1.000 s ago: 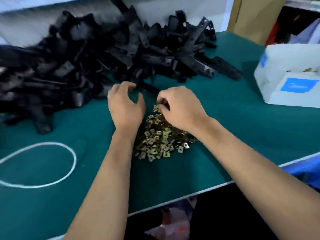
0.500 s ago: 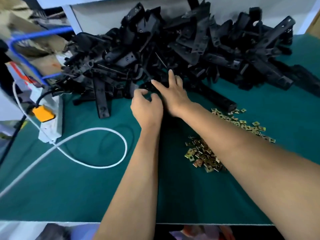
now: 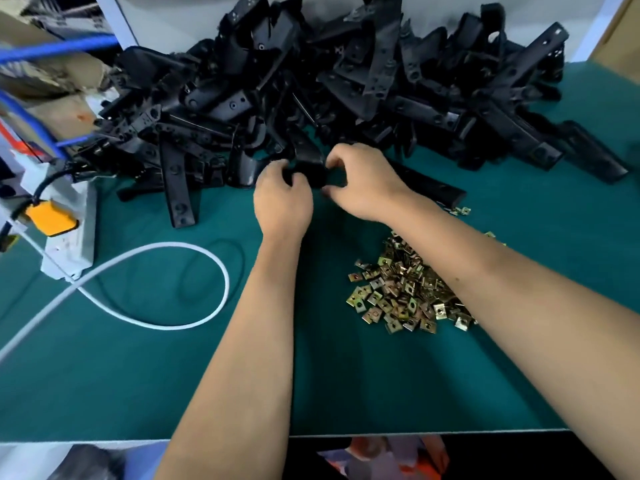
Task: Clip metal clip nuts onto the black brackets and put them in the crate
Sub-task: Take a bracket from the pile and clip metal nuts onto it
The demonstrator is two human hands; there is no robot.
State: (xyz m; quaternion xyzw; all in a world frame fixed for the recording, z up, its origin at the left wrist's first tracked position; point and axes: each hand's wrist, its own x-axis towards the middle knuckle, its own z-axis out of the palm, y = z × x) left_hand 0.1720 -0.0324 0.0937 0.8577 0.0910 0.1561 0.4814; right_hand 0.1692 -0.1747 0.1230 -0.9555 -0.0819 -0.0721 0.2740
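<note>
A big heap of black brackets (image 3: 346,91) fills the back of the green table (image 3: 138,375). A pile of brass-coloured metal clip nuts (image 3: 398,292) lies near the middle, partly under my right forearm. My left hand (image 3: 282,199) and my right hand (image 3: 363,183) meet at the heap's front edge. Both curl their fingers round one black bracket (image 3: 311,168) held between them. Whether a clip nut is in my right fingers is hidden. No crate is in view.
A white power strip (image 3: 69,233) with an orange plug (image 3: 50,216) sits at the left edge. Its white cable (image 3: 194,258) loops across the table. Cardboard and blue tubing (image 3: 52,50) stand at the far left. A lone black bracket (image 3: 429,188) lies behind my right wrist.
My right hand left the clip nut pile and reached to the bracket heap. Its fingers, stretched out half a second ago, now curl round a bracket together with my left hand. The view has shifted left.
</note>
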